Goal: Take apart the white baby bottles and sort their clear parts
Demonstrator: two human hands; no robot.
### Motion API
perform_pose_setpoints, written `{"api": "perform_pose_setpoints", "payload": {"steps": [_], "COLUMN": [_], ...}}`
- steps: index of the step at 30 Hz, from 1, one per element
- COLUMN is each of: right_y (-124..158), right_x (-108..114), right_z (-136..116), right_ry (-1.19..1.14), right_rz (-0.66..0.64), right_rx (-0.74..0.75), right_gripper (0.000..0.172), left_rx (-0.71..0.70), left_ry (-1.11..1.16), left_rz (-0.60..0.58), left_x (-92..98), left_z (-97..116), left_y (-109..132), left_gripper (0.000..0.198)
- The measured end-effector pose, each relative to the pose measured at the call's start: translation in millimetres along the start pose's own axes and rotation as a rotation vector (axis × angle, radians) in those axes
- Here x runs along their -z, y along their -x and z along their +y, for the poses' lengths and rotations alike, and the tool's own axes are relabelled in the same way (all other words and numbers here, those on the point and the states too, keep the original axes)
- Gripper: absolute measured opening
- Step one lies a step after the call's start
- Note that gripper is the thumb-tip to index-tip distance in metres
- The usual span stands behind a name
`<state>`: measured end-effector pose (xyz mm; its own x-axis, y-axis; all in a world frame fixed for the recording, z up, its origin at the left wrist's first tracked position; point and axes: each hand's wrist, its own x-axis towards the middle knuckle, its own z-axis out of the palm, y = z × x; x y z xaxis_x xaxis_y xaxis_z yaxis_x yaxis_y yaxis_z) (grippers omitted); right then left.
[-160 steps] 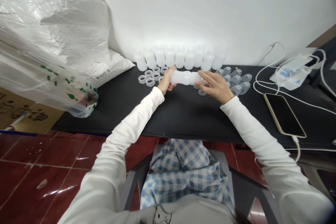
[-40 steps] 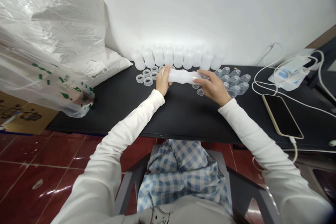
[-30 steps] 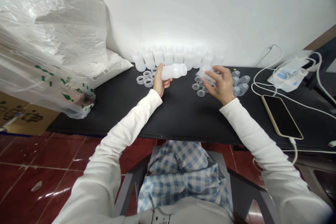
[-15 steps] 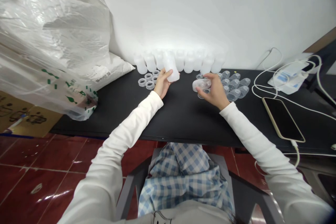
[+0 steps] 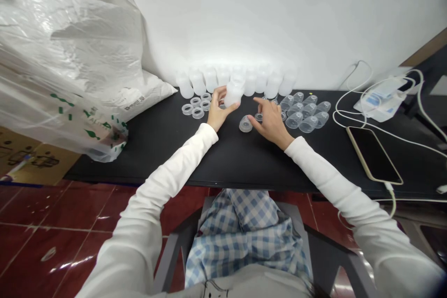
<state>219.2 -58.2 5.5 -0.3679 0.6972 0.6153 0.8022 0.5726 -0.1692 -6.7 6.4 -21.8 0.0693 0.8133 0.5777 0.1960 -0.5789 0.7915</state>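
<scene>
My left hand [image 5: 219,108] is closed round a milky white plastic bottle [image 5: 233,94], holding it nearly upright in front of a row of similar bottles [image 5: 274,84]. My right hand [image 5: 271,123] holds nothing, its fingers apart and forefinger stretched toward the bottle. Beside its thumb, a clear domed cap with a ring and teat [image 5: 245,124] stands on the black table. Flat white rings [image 5: 198,112] lie to the left of my left hand. Clear domed caps [image 5: 308,124] lie grouped right of my right hand, and small teats behind it are partly hidden.
A large white plastic bag [image 5: 104,46] and a cardboard box [image 5: 45,163] stand at the left. At the right lie a charging phone [image 5: 375,154], a white power strip [image 5: 382,102] and loose cables [image 5: 344,116]. A wall backs the black table [image 5: 223,163].
My right hand has moved left, set down the clear cap on the table and let go of it. The bottle in my left hand has moved slightly right and turned more upright.
</scene>
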Motion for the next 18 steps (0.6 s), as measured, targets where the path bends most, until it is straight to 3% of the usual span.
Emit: {"api": "perform_pose_setpoints", "payload": {"steps": [4, 7, 10, 13, 15, 18], "right_y": [-5.6, -8.9, -11.8, -19.9, -30.4, -51.4], "right_x": [2.3, 1.1, 7.5, 31.7, 56.9, 94.4], "right_z": [7.9, 7.0, 5.6, 16.9, 35.9, 77.6], "right_ry": [-0.193, -0.301, -0.287, -0.153, -0.045, 0.056], "right_rz": [0.157, 0.166, 0.155, 0.235, 0.378, 0.566], "right_rx": [-0.059, -0.009, 0.036, -0.002, -0.127, -0.367], "right_gripper": [0.074, 0.065, 0.049, 0.044, 0.040, 0.034], "left_rx": [-0.207, -0.281, -0.221, -0.108, -0.040, 0.023], "left_ry": [-0.212, -0.234, -0.148, -0.047, -0.007, -0.030], "left_rz": [-0.036, -0.105, -0.141, -0.160, -0.210, -0.379], "left_x": [-2.9, -6.4, -9.9, -11.8, -12.2, -12.8], "left_z": [13.6, 26.4, 36.6, 43.3, 44.2, 40.1], "left_y": [8.1, 13.4, 15.8, 16.6, 17.4, 19.1], "left_gripper": [0.060, 0.055, 0.057, 0.057, 0.060, 0.071]}}
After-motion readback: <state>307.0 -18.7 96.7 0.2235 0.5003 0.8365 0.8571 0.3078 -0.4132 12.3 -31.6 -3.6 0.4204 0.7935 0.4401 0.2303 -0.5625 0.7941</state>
